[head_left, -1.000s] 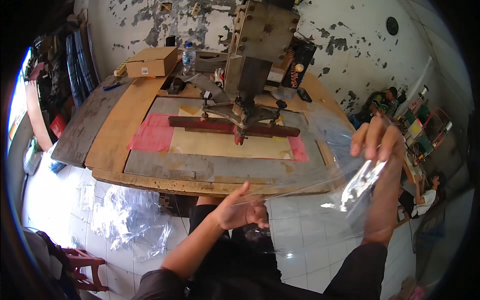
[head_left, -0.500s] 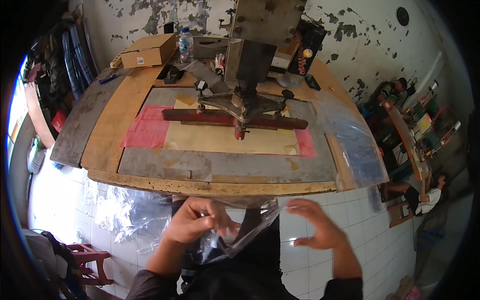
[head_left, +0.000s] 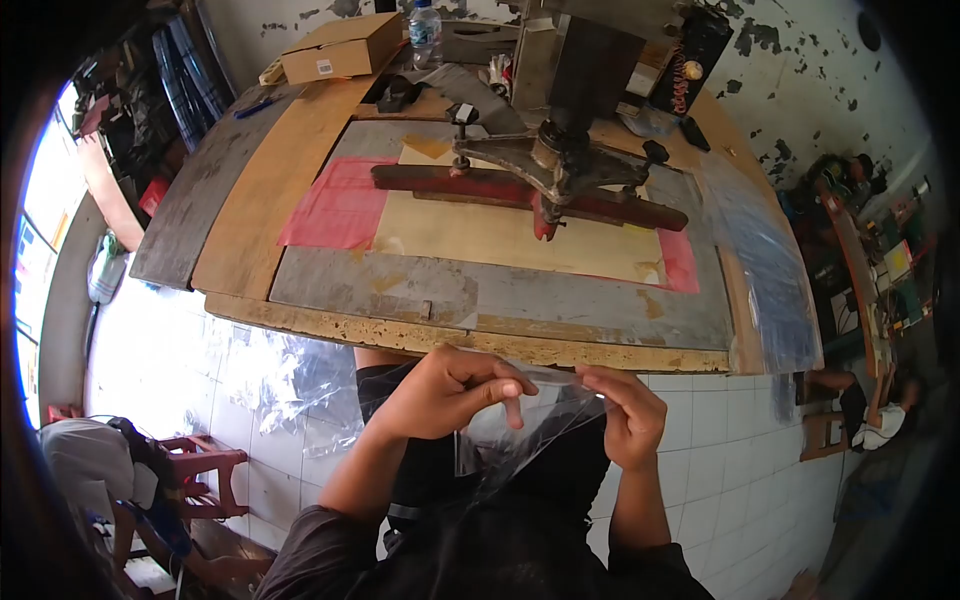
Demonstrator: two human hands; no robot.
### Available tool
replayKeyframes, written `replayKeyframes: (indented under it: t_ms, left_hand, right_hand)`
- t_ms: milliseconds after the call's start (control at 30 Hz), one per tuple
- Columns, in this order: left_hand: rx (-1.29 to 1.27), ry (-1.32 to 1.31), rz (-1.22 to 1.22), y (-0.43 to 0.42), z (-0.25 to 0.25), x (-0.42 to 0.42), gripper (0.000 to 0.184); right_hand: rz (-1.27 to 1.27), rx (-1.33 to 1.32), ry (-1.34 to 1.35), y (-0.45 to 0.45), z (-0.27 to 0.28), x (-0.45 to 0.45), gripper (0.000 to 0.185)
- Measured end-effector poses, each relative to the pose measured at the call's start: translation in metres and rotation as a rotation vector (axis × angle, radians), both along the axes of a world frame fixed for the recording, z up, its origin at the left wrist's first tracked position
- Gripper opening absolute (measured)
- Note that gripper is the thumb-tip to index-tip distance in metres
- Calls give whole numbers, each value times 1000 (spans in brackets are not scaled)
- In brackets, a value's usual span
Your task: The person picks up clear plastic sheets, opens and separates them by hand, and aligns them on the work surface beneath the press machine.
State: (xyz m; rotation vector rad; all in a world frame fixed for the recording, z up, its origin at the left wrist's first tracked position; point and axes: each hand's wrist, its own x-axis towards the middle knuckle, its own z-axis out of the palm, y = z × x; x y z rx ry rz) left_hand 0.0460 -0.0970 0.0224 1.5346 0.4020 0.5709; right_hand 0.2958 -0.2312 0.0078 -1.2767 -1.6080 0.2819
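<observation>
Your left hand [head_left: 445, 393] has its thumb and pointing finger curled in and pinches the clear plastic [head_left: 525, 440] near its top edge. Your right hand [head_left: 632, 415] pinches the other side of the same plastic with its fingertips. The plastic is thin and shiny, and it hangs between your two hands, over your lap and just in front of the table [head_left: 480, 340]. On the table, past your hands, a gray board [head_left: 380, 285] lies flat. On it is a cream sheet [head_left: 510, 235] with a pink piece [head_left: 335, 200] at its left end and another pink patch [head_left: 680, 260] at its right end. A long dark red bar [head_left: 420, 180] of a big metal machine [head_left: 595, 75] is over the cream sheet; you cannot tell here if they touch. More clear plastic sheets [head_left: 770, 290] lie on the right side of the table. At the back are a brown box [head_left: 342, 48], a water bottle [head_left: 425, 35] and a black phone [head_left: 694, 133], and a blue pen [head_left: 253, 108] lies to the left. Down on the white floor [head_left: 680, 470] is a crinkly plastic heap [head_left: 290, 385], near a red stool [head_left: 205, 470]. A person in a white shirt [head_left: 880, 425] is far off to the right.
</observation>
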Motion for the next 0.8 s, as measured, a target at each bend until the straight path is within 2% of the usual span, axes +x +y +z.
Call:
replayKeyframes:
  t_ms: [100,133,167,200,233,300,367,400,500,567,800]
  left_hand:
    - [-1,71,15,1,23,4,21]
    - [-1,69,12,1,18,7,21]
    - [78,-26,75,1,9,10,19]
    - [157,-121,138,2,5,12,17]
    - [156,-122,137,3,6,13,17]
    - [343,-23,147,2,13,14,13]
    - [348,-4,124,-4,14,22,10]
    - [366,13,110,-6,15,26,9]
    - [335,97,77,-9,25,29,10]
    - [337,48,97,-4,16,27,11]
    - [345,43,137,-4,14,25,20]
  right_hand:
    - [54,-113,123,8,5,4,39]
    - [157,-271,183,5,7,13,38]
    - [155,-270,181,5,15,15,38]
    - [261,-265,118,6,27,16,40]
    - [313,-272,127,5,29,18,46]
    - [415,-291,146,5,32,22,66]
    - [280,-169,145,9,37,5,73]
    - [202,-160,58,13,44,-10,75]
    - [158,-280,-22,20,32,-24,67]
    - [137,-205,-61,24,26,-26,61]
    - [34,-173,111,22,14,-35,50]
